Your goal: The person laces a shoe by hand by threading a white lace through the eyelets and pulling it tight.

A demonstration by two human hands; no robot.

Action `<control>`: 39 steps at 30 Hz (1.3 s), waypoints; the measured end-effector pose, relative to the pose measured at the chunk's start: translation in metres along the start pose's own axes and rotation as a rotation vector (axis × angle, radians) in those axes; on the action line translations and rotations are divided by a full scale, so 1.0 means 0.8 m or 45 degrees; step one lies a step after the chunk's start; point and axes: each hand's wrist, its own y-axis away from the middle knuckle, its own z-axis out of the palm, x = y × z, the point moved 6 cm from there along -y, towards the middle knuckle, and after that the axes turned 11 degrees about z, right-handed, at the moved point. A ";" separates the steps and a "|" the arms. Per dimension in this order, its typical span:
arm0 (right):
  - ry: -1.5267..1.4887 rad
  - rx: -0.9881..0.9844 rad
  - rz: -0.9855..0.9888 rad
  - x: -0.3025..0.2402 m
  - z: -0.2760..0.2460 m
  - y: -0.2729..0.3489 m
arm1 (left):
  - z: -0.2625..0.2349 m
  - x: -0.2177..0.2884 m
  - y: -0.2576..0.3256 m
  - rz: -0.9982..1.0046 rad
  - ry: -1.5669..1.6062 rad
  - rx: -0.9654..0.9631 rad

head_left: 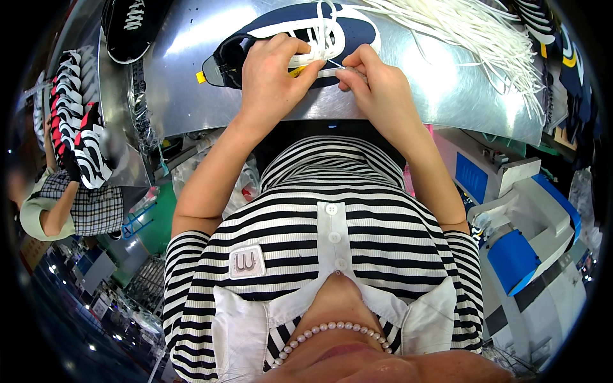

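Note:
A navy-blue sneaker (357, 35) with white trim and a yellow heel tab lies on its side on the metal table, toe to the right. White shoelace (324, 29) runs through its eyelets and loops up at the far edge. My left hand (274, 76) is closed on the shoe beside the lacing, thumb and forefinger near the eyelets. To its right, my right hand (381, 83) pinches a thin, pointed metal tool (336, 64), its tip at the lacing close to my left thumb. The tool's exact kind, and its rear part inside my fingers, cannot be made out.
A thick bundle of white shoelaces (466, 41) spreads over the shiny metal table (191, 102) at right. A black shoe (133, 29) lies far left, near stacked shoes (80, 121) and another person (60, 207). A white-and-blue machine (530, 236) stands at right.

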 end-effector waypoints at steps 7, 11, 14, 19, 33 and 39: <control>-0.114 -0.114 0.078 0.002 0.004 -0.007 | -0.001 0.003 -0.003 -0.020 0.052 -0.032; -0.315 -0.235 0.240 0.003 0.008 -0.008 | -0.001 0.009 0.002 0.083 0.074 -0.028; -0.225 -0.257 0.296 -0.003 0.010 -0.005 | -0.004 0.020 0.009 0.151 0.051 -0.022; -0.332 -0.243 0.360 0.003 0.025 -0.006 | -0.007 0.029 0.018 0.150 0.039 -0.004; -0.059 0.056 0.314 -0.003 0.043 -0.001 | -0.004 0.038 0.029 0.151 -0.020 0.122; 0.128 0.124 0.063 -0.024 0.018 0.018 | -0.015 0.040 0.028 0.079 0.076 0.101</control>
